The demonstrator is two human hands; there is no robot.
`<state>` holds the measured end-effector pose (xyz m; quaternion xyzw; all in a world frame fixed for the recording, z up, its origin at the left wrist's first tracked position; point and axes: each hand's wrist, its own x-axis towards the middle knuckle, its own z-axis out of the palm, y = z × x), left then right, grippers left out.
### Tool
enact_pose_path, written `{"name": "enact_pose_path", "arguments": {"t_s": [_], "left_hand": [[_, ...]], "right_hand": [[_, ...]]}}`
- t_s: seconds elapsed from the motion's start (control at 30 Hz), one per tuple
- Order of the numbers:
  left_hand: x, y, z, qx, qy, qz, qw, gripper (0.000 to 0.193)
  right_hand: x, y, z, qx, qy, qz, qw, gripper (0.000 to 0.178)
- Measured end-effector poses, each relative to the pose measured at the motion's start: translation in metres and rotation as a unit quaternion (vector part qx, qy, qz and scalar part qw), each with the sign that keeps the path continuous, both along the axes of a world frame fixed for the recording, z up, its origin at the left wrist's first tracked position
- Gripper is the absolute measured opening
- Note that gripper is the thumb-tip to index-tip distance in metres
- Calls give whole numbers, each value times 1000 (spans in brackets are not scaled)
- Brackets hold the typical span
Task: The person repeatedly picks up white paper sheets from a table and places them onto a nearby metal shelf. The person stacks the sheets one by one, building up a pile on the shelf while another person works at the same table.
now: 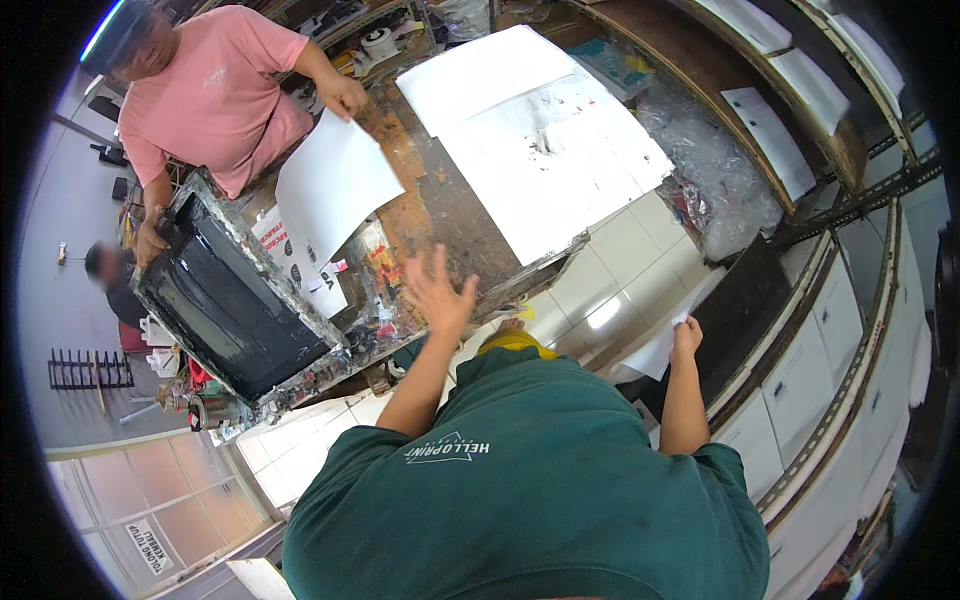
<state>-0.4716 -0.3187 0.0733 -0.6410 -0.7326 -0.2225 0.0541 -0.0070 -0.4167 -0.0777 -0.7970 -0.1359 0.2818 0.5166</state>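
My left hand [437, 292] is raised near the front edge of the worktable [440, 200], its fingers spread and holding nothing. Off to the right, my right hand [687, 338] grips the edge of a white paper sheet [655, 348], which hangs beside the shelving rack. Across the table a co-worker in a pink shirt [225, 90] lifts another white sheet [335, 185] by its far corner. That person's other hand [150, 238] is on a tilted screen-printing frame [245, 300] whose dark mesh is smeared with black ink. Printed paper [300, 262] lies partly hidden under the lifted sheet.
Large white sheets [545, 130], one with dark smudges, lie on the table's right part. Crumpled clear plastic [705, 160] sits beyond them. On the right, metal-edged racks [810, 390] hold papers on several levels. Another person [115, 275] is in the left background.
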Motion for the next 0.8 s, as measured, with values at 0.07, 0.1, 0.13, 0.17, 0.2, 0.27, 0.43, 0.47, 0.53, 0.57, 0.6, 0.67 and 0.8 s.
{"name": "enact_pose_path", "arguments": {"t_s": [0.07, 0.1, 0.13, 0.17, 0.2, 0.27, 0.43, 0.47, 0.53, 0.57, 0.6, 0.67, 0.8], "left_hand": [[-16, 39, -6, 66, 25, 51, 996, 90], [-23, 63, -8, 81, 38, 75, 993, 90], [-29, 88, -10, 95, 52, 96, 989, 90], [-27, 115, -8, 100, 53, 95, 989, 87], [-21, 139, -7, 103, 53, 88, 989, 83], [-15, 180, -19, 10, 113, 19, 993, 68], [30, 231, -48, 34, 59, -196, 978, 28], [51, 221, -34, 39, 37, -239, 970, 28], [93, 195, -22, 41, -31, -313, 948, 32], [119, 176, -25, 32, -64, -339, 938, 35], [140, 159, -18, -5, -89, -360, 929, 37], [179, 129, 6, -76, -143, -399, 903, 43], [230, 104, 39, -121, -229, -528, 809, 47]], "right_hand": [[11, 8, 3, 17, -57, 34, 998, 29], [11, 11, 13, 18, -48, 39, 998, 32], [4, 13, 33, 18, -38, 42, 998, 36], [-1, 13, 48, 17, -30, 35, 999, 39], [1, 10, 53, 2, -82, 31, 996, 43], [-4, -2, 71, -16, -169, 16, 985, 48], [-6, -45, 117, -64, -287, 26, 955, 37], [-2, -62, 132, -95, -295, 1, 951, 38], [7, -89, 152, -143, -306, -34, 940, 38], [27, -125, 142, -110, -395, -49, 911, 41], [34, -141, 167, -126, -272, -102, 949, 37], [62, -205, 180, -245, -389, -168, 872, 42], [125, -401, 143, -360, -443, -286, 770, 29]]}}
